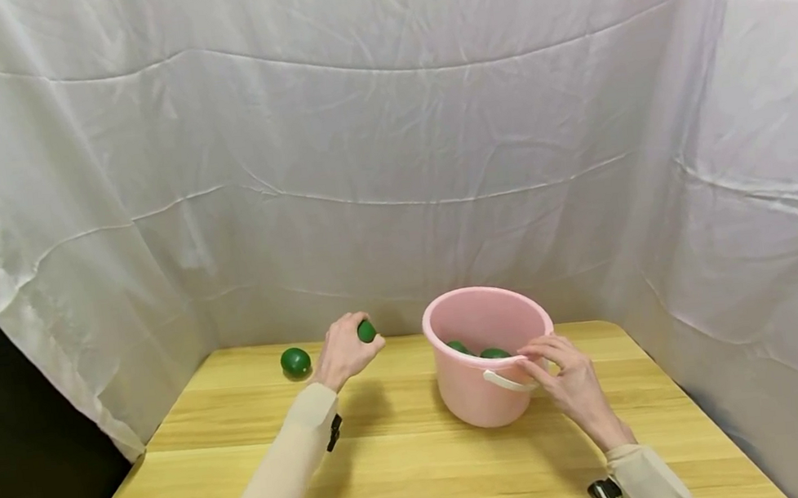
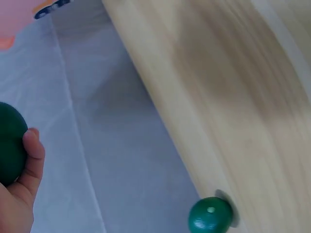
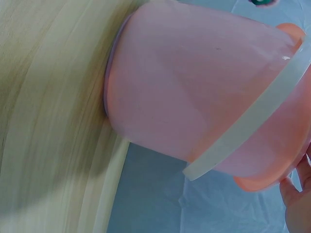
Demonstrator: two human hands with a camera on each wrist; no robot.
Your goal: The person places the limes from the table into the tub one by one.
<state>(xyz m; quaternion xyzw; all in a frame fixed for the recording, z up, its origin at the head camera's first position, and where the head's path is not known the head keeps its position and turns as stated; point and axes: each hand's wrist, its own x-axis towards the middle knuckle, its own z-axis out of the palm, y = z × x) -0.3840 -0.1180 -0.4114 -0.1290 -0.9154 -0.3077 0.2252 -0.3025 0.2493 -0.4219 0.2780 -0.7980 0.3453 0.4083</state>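
My left hand (image 1: 345,350) grips a dark green, rounded fruit (image 1: 366,331) above the table, left of a pink bucket (image 1: 474,392). In the left wrist view, this fruit (image 2: 10,145) appears at the left edge with a finger curled against it. With thumb and fingers, my right hand (image 1: 569,377) pinches the bucket's near right rim. The right wrist view shows the bucket's side (image 3: 194,82) and its pale handle (image 3: 252,116) hanging down. Inside the bucket lie green fruits (image 1: 494,353), partly hidden by the rim. Another glossy green fruit (image 1: 296,362) rests on the table, left of my left hand.
The wooden table (image 1: 411,486) carries everything. White-grey cloth (image 1: 386,135) hangs behind it and on both sides. A black area (image 1: 9,458) shows at the far left. The bucket stands upright near the table's back edge.
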